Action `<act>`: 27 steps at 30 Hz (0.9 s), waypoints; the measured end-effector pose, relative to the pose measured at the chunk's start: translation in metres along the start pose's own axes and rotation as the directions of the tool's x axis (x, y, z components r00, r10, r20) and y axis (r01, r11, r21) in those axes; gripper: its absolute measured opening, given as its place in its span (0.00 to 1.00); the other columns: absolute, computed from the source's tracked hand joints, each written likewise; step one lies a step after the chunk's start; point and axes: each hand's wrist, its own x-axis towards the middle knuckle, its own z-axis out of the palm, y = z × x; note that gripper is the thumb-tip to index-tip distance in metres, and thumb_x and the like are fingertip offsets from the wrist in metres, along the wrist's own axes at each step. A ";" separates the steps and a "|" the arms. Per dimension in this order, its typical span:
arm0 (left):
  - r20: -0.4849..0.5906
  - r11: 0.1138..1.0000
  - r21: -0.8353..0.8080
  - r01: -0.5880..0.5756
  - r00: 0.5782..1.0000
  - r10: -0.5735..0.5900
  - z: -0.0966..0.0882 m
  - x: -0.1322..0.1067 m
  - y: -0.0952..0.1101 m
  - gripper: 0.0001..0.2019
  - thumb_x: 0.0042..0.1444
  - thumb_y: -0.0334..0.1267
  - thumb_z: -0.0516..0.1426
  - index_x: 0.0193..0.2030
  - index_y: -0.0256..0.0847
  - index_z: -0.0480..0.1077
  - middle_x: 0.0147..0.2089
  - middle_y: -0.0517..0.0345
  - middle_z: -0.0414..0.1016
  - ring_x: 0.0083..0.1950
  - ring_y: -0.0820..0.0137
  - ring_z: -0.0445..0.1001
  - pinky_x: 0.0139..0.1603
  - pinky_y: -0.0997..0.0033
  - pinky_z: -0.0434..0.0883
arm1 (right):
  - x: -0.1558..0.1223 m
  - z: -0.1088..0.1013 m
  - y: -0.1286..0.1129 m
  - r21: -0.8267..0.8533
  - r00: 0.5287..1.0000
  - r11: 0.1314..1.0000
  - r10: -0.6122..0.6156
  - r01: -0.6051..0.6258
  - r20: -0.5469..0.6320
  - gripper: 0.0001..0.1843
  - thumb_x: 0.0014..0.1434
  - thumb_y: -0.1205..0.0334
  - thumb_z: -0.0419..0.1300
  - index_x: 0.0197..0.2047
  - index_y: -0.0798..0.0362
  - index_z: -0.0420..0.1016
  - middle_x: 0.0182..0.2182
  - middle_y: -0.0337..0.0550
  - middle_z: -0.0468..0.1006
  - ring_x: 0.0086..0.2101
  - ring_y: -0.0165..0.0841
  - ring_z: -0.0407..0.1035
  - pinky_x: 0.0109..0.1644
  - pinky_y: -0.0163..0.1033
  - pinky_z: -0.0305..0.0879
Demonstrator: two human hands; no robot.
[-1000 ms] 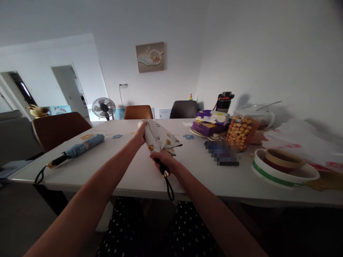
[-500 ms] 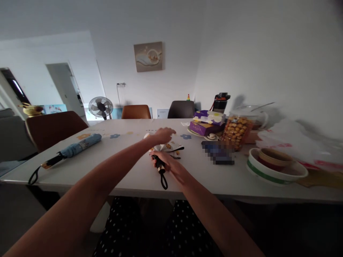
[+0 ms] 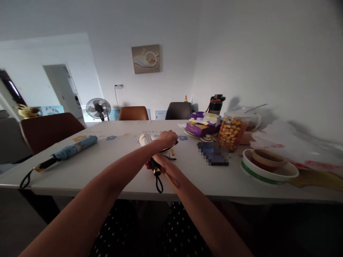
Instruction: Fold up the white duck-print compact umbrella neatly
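A person's two bare arms reach over a white desk. The white patterned umbrella, raised at a slant a second ago, now lies folded flat on the desk just ahead of the person. The left hand has moved from the tip across the bunched canopy, its grip curled shut over fabric and a black strap, wrist bent down. The right hand is closed on the black handle. A blue umbrella lies well apart to the left, and a biscuit jar stands to the right.
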 end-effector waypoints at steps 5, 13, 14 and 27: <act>-0.368 0.972 -0.218 0.088 0.915 -0.165 -0.047 -0.023 -0.019 0.09 0.48 0.27 0.53 0.33 0.43 0.72 0.38 0.54 0.74 0.44 0.62 0.71 0.46 0.63 0.67 | -0.007 0.001 -0.007 0.122 0.982 0.975 0.189 -0.184 -0.027 0.04 0.58 0.65 0.55 0.34 0.57 0.66 0.21 0.40 0.72 0.19 0.29 0.71 0.17 0.29 0.62; -0.405 0.465 -0.884 -0.040 0.562 -0.721 -0.023 -0.113 -0.098 0.07 0.45 0.30 0.49 0.32 0.38 0.65 0.29 0.59 0.67 0.28 0.73 0.71 0.24 0.73 0.72 | 0.008 -0.002 -0.003 0.175 0.988 0.979 0.123 -0.105 -0.093 0.09 0.56 0.70 0.55 0.25 0.56 0.62 0.12 0.32 0.63 0.11 0.23 0.57 0.14 0.27 0.58; -0.354 0.405 -0.914 -0.028 0.542 -0.762 -0.014 -0.120 -0.104 0.06 0.44 0.31 0.50 0.31 0.38 0.64 0.28 0.60 0.66 0.28 0.74 0.71 0.24 0.73 0.73 | 0.009 -0.002 -0.003 0.167 0.988 0.980 0.127 -0.111 -0.088 0.09 0.56 0.70 0.55 0.25 0.56 0.61 0.12 0.32 0.62 0.11 0.22 0.56 0.14 0.27 0.57; -0.549 0.678 -0.726 0.112 0.499 -0.671 0.011 -0.140 -0.117 0.08 0.48 0.29 0.49 0.33 0.41 0.66 0.34 0.59 0.68 0.26 0.76 0.69 0.28 0.73 0.72 | 0.005 -0.006 -0.006 0.276 0.999 0.961 0.006 0.007 -0.045 0.24 0.60 0.41 0.46 0.27 0.54 0.60 0.16 0.35 0.64 0.12 0.22 0.55 0.12 0.29 0.56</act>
